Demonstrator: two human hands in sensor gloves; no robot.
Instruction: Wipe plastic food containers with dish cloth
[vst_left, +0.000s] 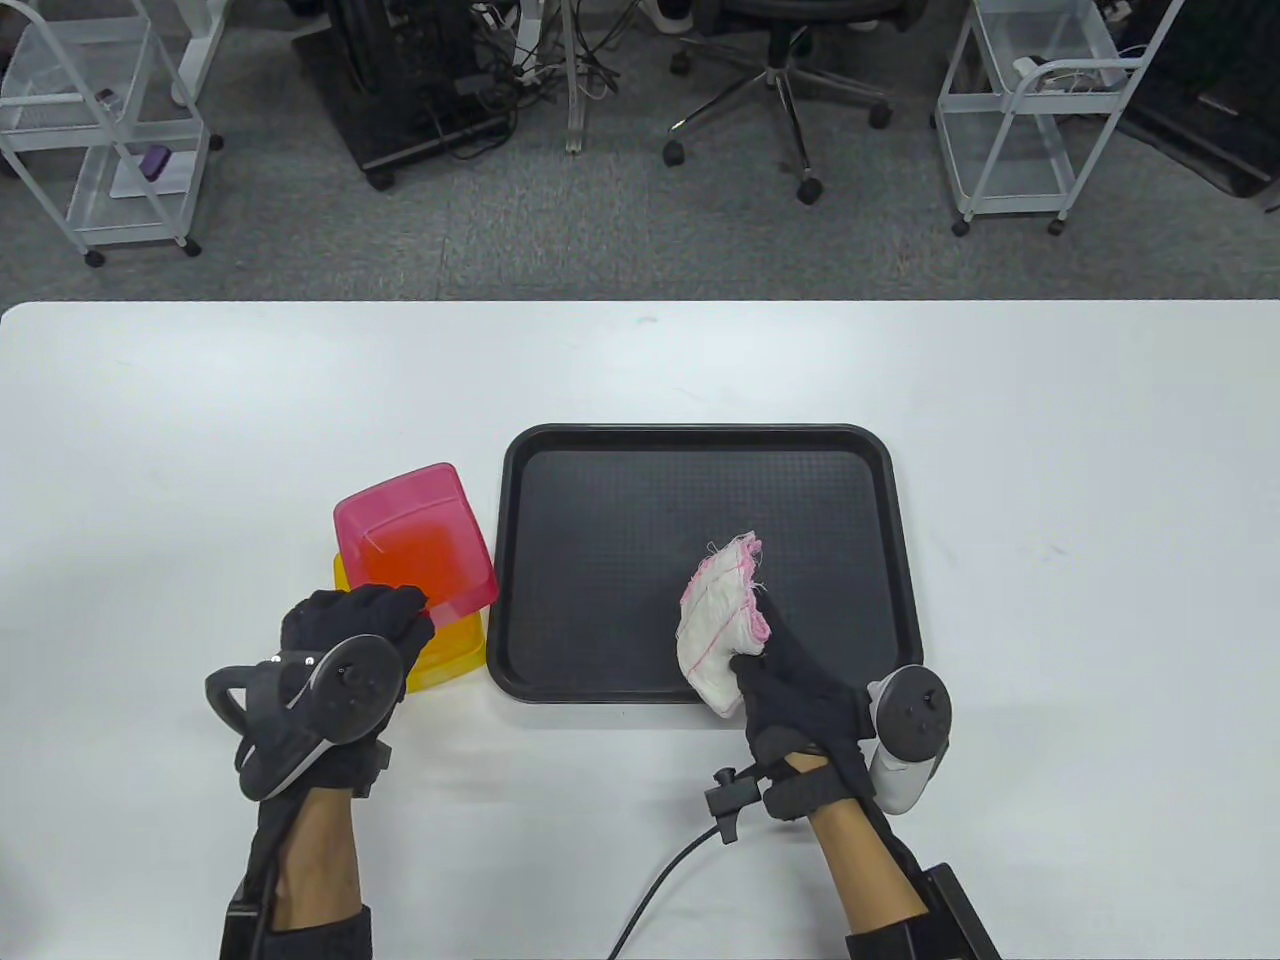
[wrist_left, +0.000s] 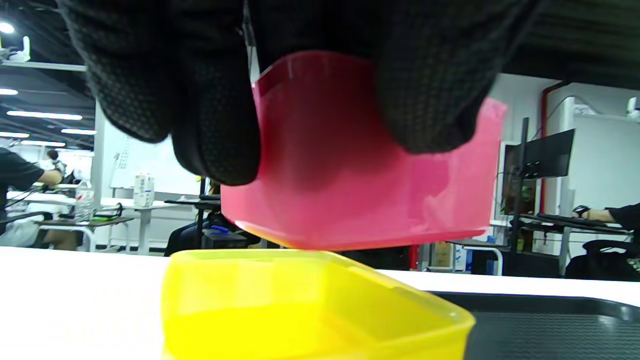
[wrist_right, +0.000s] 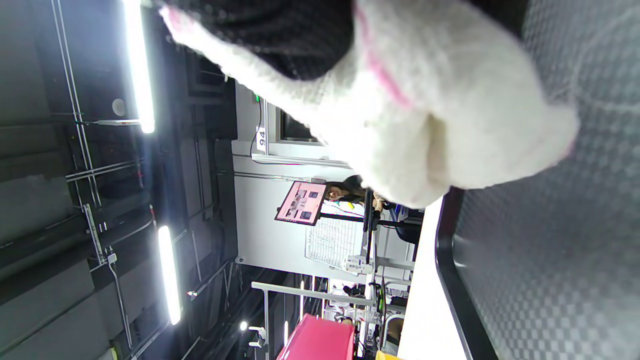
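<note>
My left hand (vst_left: 365, 625) grips the near rim of a pink plastic container (vst_left: 415, 540) and holds it tilted just above a yellow container (vst_left: 450, 650) that stands on the white table left of the tray. In the left wrist view the pink container (wrist_left: 360, 195) hangs under my fingers (wrist_left: 215, 125), clear of the yellow container (wrist_left: 310, 305). My right hand (vst_left: 770, 660) holds a bunched white dish cloth with pink edging (vst_left: 720, 615) over the near part of the black tray (vst_left: 700, 440). The cloth (wrist_right: 415, 120) fills the top of the right wrist view.
The white table (vst_left: 1050, 500) reaches past the tray on all sides. Beyond its far edge stand wire carts (vst_left: 95, 130), an office chair (vst_left: 780, 70) and cables on grey carpet. A cable (vst_left: 660, 880) runs from my right wrist across the near table.
</note>
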